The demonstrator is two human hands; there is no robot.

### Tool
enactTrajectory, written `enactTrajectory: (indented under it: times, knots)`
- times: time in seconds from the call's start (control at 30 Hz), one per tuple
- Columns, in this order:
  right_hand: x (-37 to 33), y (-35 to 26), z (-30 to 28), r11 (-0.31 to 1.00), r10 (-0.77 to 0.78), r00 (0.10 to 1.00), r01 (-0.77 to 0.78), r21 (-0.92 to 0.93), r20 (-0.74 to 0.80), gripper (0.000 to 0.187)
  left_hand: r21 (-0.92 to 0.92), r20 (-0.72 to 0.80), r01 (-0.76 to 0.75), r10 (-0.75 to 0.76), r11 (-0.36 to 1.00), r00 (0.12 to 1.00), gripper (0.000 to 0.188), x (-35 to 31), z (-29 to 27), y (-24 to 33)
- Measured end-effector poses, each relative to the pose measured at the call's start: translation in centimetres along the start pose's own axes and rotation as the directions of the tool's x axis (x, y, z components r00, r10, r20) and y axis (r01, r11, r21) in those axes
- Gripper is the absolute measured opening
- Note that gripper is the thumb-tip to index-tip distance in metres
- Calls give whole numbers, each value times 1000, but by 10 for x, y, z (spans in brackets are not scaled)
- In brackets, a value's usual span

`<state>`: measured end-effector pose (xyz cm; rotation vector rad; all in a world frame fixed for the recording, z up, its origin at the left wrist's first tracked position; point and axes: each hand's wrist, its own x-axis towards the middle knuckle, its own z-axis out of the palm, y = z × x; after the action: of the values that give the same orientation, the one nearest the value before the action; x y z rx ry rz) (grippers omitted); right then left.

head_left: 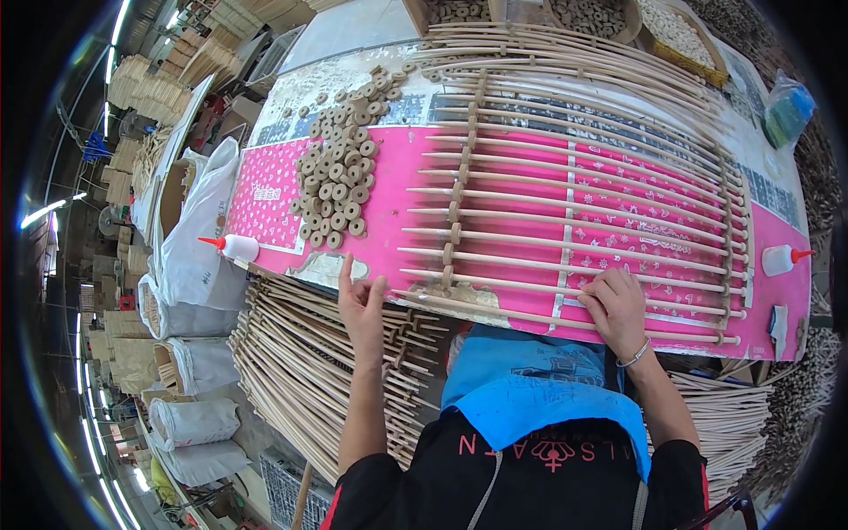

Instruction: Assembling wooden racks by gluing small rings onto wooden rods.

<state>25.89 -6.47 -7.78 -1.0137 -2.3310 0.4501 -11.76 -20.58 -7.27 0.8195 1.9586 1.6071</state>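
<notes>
Beyond the rods (495, 257) on my pink table (389, 199), a bin (632, 35) holds brown rings and a yellow tray (707, 71) white pieces. Loose rings (336, 181) lie heaped leftward, near a red-tipped bottle (241, 247). My left hand (360, 305) is spread by the near edge; my right hand (618, 307) is at the nearest rods, its grip unclear.

Top: black, short-sleeved, red lettering and emblem (553, 452) across chest; two pale grey drawstrings (488, 490). Sleeves (682, 466): black, red side stripe (332, 508). Apron (548, 411): bright blue, dark printing (556, 367). Right hand (617, 305): slim silver-coloured bracelet (634, 355) at wrist. Left hand (360, 307): bare.
</notes>
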Motion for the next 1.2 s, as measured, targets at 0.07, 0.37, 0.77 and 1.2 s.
enactTrajectory:
  times: [0.07, 0.37, 0.77, 1.2]
  knots:
    - [0, 1, 0, 1000, -3, 1000, 3, -9, 6, 16, 89, -28, -16, 19, 996, 999, 64, 12, -12, -5]
    - [-29, -12, -23, 997, -61, 988, 66, -34, 140, 32, 599, 28, -239, 278, 765, 960, 44, 76, -64, -16]
    - [-28, -12, -13, 996, -82, 985, 75, 54, 150, 18, 815, 368, -471, 327, 338, 870, 37, 118, -34, -8]
    - [-23, -13, -19, 982, 77, 996, -84, 170, 51, 17, 69, 415, 130, -147, 989, 898, 37, 66, -42, 13]
